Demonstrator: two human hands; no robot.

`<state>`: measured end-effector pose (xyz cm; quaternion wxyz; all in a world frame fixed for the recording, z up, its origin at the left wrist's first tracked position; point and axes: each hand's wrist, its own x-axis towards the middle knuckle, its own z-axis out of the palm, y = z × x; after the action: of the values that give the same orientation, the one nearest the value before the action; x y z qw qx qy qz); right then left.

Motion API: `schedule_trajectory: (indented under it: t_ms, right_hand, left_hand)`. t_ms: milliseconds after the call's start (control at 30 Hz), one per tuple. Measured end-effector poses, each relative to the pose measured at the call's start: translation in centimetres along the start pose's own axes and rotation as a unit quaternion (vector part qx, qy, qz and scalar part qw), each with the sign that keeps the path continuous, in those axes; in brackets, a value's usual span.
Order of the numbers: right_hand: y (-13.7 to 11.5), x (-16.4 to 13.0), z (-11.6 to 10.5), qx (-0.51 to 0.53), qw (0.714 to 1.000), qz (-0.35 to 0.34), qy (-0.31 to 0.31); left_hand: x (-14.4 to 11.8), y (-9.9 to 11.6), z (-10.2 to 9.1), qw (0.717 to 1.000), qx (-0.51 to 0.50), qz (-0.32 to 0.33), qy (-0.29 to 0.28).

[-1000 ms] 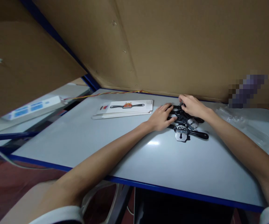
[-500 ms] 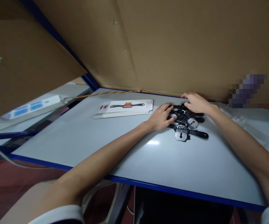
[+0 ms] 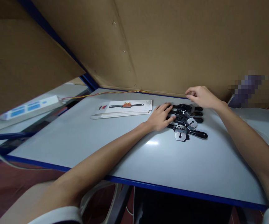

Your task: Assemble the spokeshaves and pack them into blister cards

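Several black spokeshaves (image 3: pixel 197 134) with silvery blades lie in a row on the table, handles pointing left and right. My left hand (image 3: pixel 160 117) rests flat over their left handle ends, fingers spread and hiding those ends. Above the far end of the row, near the cardboard wall, my right hand (image 3: pixel 202 96) is raised clear of the tools. Its fingers are loosely bent, with a gap between thumb and forefinger and nothing visible in them. One blade plate (image 3: pixel 192 123) overlaps the middle of the row. The nearest spokeshave shows its blade plate (image 3: pixel 180 135) facing up.
A stack of printed cards (image 3: pixel 125 107) picturing a spokeshave lies left of my left hand. Clear plastic packaging (image 3: pixel 253 127) is beside my right forearm. Brown cardboard walls (image 3: pixel 162 46) stand behind and left. A power strip (image 3: pixel 31 107) sits beyond the table's left side.
My right hand has lifted off the farthest spokeshave and moved up and slightly right, uncovering the tools beneath. My left hand stays in place on the handles.
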<state>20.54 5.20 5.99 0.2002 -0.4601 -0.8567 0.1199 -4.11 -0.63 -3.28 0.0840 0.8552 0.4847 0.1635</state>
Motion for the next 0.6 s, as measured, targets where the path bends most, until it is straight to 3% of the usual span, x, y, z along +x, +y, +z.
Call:
schedule_trajectory:
  t_ms: [100,200,267,333,400,467,500,533,567,600]
  right_hand:
    - [0.1,-0.3,-0.4,0.012,1.000,-0.002,0.027]
    - [-0.5,-1.1,-0.7,0.020,0.999,-0.001,0.042]
    - [-1.2,-2.2,-0.6,0.010,0.999,0.003,0.035]
    - [-1.9,-3.7,-0.3,-0.007,1.000,0.007,0.010]
    - [-2.4,-5.6,0.1,-0.016,1.000,0.006,-0.026]
    - [-2.6,-7.5,0.5,-0.022,0.998,-0.007,-0.066]
    - [-2.6,-8.3,0.6,-0.027,0.996,-0.021,-0.083]
    - [-2.6,-9.1,0.7,-0.035,0.994,-0.039,-0.095]
    - [-2.6,-9.7,0.8,-0.044,0.992,-0.056,-0.101]
    - [-2.6,-10.2,0.9,-0.055,0.991,-0.071,-0.104]
  left_hand:
    - [-0.2,-0.5,0.3,1.000,-0.018,-0.009,0.023]
    - [-0.6,-0.5,-0.1,0.994,-0.055,0.018,0.088]
    - [-1.3,1.1,-1.3,0.983,-0.099,0.055,0.146]
    - [-2.5,4.3,-3.0,0.965,-0.190,0.087,0.160]
    - [-4.4,8.5,-4.8,0.918,-0.374,0.121,0.060]
    - [-7.0,11.9,-5.8,0.809,-0.556,0.133,-0.137]
    - [-8.7,12.9,-5.8,0.747,-0.607,0.140,-0.231]
    - [-10.6,13.3,-5.4,0.707,-0.625,0.142,-0.299]
    - [-12.6,13.1,-4.7,0.689,-0.606,0.149,-0.369]
    - [-14.6,12.5,-3.9,0.699,-0.581,0.145,-0.391]
